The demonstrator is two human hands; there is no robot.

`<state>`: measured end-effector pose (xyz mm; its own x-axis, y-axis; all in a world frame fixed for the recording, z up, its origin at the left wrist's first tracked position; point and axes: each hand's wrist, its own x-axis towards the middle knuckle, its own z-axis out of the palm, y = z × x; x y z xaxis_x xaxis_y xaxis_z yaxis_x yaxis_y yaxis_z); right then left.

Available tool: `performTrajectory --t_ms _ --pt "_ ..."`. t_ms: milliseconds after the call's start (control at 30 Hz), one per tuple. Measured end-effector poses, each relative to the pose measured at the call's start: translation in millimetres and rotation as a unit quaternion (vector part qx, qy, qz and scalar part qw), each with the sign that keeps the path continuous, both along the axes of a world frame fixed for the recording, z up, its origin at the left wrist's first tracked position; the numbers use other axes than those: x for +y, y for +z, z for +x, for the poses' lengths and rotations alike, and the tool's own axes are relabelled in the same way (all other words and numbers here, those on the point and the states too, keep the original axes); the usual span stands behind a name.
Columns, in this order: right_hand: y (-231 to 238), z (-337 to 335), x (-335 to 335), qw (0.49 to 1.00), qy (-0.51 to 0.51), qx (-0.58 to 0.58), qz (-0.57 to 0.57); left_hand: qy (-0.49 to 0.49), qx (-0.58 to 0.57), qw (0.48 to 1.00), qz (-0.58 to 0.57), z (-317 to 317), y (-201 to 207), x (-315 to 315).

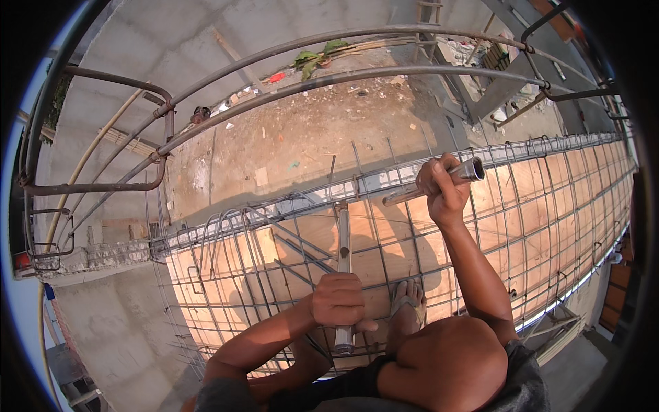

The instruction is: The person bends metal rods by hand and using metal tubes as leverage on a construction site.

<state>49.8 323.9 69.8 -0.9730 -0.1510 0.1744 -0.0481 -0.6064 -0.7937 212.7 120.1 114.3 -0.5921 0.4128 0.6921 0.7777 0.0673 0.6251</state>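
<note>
My left hand (338, 300) is wrapped round a grey metal pipe (344, 247), which lies lengthwise away from me over the rebar grid. The pipe's far end reaches the grid's far edge; whether a bar sits inside it I cannot tell. Farther off to the right, my right hand (445, 185) grips a second metal pipe (469, 171), its open mouth facing right. That pipe's thinner end points left, above the grid's far edge. Beneath both hands spreads the rebar grid (519, 215) over plywood sheets (535, 237).
My sandaled foot (408, 307) stands on the grid between my arms. Bent and loose rebar (302, 251) lies left of the left-hand pipe. Upright bar ends rise along the far edge. Beyond run metal rails (329, 84), with a lower dirt floor (302, 137) and debris below.
</note>
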Motion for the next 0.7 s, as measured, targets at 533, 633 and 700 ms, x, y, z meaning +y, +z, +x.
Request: performTrajectory --t_ms 533,633,700 --pt "-5.0 14.2 -7.4 0.997 0.056 -0.011 0.051 0.063 0.051 0.996 -0.035 -2.5 -52.9 -8.0" --pt "-11.5 19.6 -3.1 0.994 0.065 -0.028 0.089 0.081 0.054 0.994 -0.044 -2.6 -51.8 -6.0" --pt "-16.5 21.5 -2.7 0.993 0.057 -0.035 0.101 0.094 0.075 0.992 -0.046 -5.5 -50.6 -1.8"
